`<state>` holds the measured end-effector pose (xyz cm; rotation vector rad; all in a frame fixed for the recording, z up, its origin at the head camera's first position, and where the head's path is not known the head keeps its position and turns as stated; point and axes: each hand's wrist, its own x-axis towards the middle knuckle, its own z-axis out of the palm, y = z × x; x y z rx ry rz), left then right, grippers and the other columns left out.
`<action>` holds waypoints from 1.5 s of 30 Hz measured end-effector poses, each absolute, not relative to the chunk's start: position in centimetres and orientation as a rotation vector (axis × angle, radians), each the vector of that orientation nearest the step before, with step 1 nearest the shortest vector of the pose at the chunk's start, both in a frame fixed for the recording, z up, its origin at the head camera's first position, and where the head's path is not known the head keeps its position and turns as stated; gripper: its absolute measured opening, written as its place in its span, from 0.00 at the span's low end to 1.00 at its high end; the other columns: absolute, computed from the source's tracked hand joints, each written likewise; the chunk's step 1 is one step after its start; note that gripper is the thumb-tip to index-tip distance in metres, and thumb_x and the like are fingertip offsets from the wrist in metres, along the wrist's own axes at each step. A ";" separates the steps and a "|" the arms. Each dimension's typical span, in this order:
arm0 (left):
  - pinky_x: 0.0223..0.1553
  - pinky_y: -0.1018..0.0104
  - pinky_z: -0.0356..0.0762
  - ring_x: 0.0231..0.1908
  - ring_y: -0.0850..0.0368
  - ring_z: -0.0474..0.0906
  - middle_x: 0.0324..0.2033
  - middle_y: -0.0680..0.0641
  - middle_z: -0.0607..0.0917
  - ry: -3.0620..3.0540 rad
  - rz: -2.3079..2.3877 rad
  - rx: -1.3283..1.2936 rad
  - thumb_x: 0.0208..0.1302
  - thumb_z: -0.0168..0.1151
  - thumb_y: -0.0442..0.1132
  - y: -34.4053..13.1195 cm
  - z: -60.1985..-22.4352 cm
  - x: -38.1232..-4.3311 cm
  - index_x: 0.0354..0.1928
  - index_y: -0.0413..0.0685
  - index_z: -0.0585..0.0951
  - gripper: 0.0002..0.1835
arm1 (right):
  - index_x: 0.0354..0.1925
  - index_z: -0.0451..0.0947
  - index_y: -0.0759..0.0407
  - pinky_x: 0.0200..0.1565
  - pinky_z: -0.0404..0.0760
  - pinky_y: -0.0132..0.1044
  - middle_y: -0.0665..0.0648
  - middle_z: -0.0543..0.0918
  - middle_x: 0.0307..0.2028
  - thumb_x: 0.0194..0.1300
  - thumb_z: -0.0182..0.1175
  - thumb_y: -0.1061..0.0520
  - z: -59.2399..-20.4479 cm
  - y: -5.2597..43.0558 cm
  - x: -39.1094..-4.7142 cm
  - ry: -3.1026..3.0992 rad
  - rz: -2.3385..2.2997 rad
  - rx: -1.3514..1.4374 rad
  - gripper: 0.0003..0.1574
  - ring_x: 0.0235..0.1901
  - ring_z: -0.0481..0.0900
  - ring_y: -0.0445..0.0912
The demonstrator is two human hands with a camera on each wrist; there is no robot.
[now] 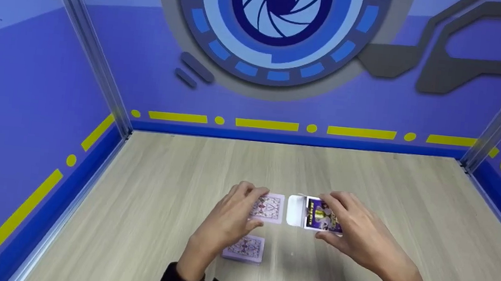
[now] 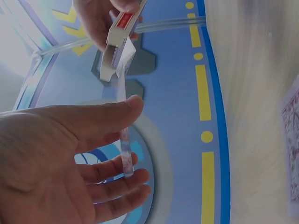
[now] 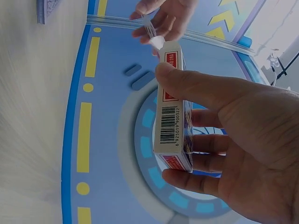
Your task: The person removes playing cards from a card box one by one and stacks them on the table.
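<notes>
In the head view my left hand [image 1: 228, 215] pinches a thin packet of playing cards [image 1: 271, 208] with patterned backs, held above the table. Seen from the left wrist, the cards [image 2: 125, 149] are edge-on between thumb and fingers. To the right, my right hand [image 1: 357, 228] grips a card box [image 1: 322, 215], purple and yellow on its face, its white flap [image 1: 295, 210] open toward the cards with a small gap between. A barcode and red label show on the side of the box [image 3: 170, 126] in the right wrist view. Below the left hand, a stack of cards [image 1: 245, 248] lies on the table.
The pale wooden tabletop [image 1: 172, 174] is bounded by blue panels [image 1: 281, 111] with yellow dashes at the back and sides. Metal posts [image 1: 96, 59] stand at the back corners.
</notes>
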<state>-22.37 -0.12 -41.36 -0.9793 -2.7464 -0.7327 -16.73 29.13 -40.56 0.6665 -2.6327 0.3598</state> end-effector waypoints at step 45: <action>0.43 0.57 0.79 0.40 0.52 0.69 0.38 0.45 0.75 -3.303 -0.323 -0.807 0.49 0.73 0.25 1.1 -46.2 -22.8 0.46 0.42 0.82 0.20 | 0.64 0.75 0.59 0.43 0.81 0.46 0.57 0.79 0.55 0.52 0.82 0.49 -39.7 30.2 -16.6 -2.667 0.411 0.580 0.45 0.49 0.77 0.48</action>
